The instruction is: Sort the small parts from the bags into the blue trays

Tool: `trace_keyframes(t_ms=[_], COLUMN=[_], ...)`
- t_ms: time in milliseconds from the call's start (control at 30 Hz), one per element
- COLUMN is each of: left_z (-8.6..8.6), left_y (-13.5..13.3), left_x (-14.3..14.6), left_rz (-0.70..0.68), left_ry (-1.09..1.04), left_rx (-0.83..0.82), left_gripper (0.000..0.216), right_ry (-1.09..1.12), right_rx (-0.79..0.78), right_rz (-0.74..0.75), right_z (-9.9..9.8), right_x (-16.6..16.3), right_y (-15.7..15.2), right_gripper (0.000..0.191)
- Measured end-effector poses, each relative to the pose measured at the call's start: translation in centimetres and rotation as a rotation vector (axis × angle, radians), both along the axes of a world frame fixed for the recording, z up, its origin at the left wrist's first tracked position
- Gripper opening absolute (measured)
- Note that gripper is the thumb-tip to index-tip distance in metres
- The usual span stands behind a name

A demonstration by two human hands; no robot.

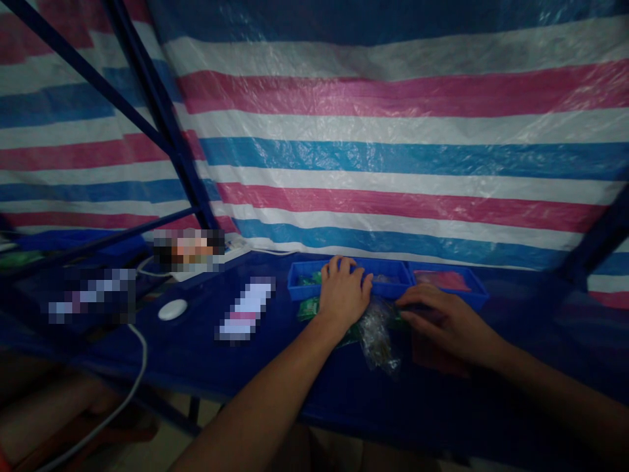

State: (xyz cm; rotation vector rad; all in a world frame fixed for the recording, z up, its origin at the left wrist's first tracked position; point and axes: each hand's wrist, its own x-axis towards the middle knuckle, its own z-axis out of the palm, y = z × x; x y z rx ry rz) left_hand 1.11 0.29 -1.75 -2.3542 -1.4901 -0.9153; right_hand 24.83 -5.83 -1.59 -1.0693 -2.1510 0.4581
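My left hand (345, 292) reaches over the left blue tray (301, 267), its fingers spread over the tray's middle. Green packets (308, 308) lie beside and under this hand, some inside the tray. Just right of it, on the table, is a crumpled clear plastic bag (378, 337) whose small contents I cannot make out. My right hand (449, 321) is at the right side of that bag, with thumb and forefinger a little apart. A small green thing is close to its fingertips; no firm hold on it shows. Pink packets (445, 280) fill the right blue tray (476, 295).
On the blue table (187, 354) to the left are a phone (247, 311), a round white object (173, 309) and a white cable (142, 354). A blurred-out item stands on a white strip behind them. Blue metal posts (162, 124) and a striped plastic sheet (393, 157) bound the back.
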Motion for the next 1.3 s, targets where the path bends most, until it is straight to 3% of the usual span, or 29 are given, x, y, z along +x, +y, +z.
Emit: trace_keyframes(t_ms=[133, 300, 733, 900, 1033, 1300], left_z=[-0.3, -0.2, -0.1, 1.0, 1.4, 1.1], left_y=[0.0, -0.1, -0.3, -0.9, -1.2, -1.3], left_x=[-0.2, -0.2, -0.1, 0.1, 0.3, 0.7], left_rz=[-0.052, -0.090, -0.129, -0.256, -0.384, -0.470], left_ry=[0.000, 0.016, -0.028, -0.078, -0.104, -0.112], left_rx=[0.026, -0.007, -0.029, 0.020, 0.020, 0.017], left_gripper=[0.044, 0.042, 0.044, 0.042, 0.037, 0.031], right_ry=[-0.217, -0.235, -0.229, -0.250, -0.271, -0.291], right_rx=[0.020, -0.002, 0.016, 0.048, 0.068, 0.035], right_rz=[0.093, 0.079, 0.005, -0.003, 0.013, -0.013], right_z=[-0.7, -1.7, -1.4, -1.3, -1.0, -1.0], right_x=[0.1, 0.2, 0.4, 0.4, 0.5, 0.6], right_y=[0.4, 0.9, 1.0, 0.9, 0.8, 1.0], right_gripper=[0.044, 0.032, 0.023, 0.023, 0.034, 0.018])
